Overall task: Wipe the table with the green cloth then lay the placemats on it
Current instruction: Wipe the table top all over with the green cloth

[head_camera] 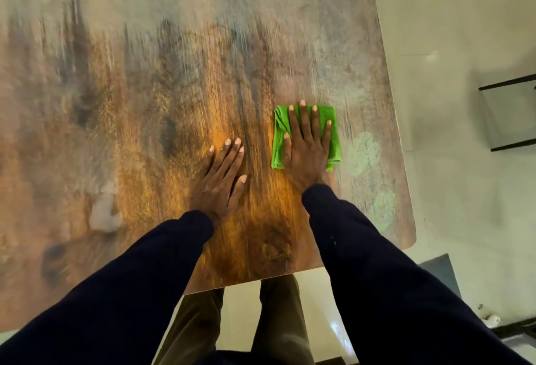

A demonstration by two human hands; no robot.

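A folded green cloth (333, 132) lies on the wooden table (145, 89), right of its middle. My right hand (307, 147) presses flat on the cloth with straight, spread fingers. My left hand (223, 176) rests flat on the bare tabletop a little to the left of the cloth, fingers straight. Both arms wear dark sleeves. No placemats are in view.
The table's right edge (400, 132) and rounded near corner lie close to the cloth. Pale smudges (362, 153) mark the surface right of the cloth, and a whitish patch (104, 214) sits at the near left. A glass-topped stand (510, 115) is on the floor at the right.
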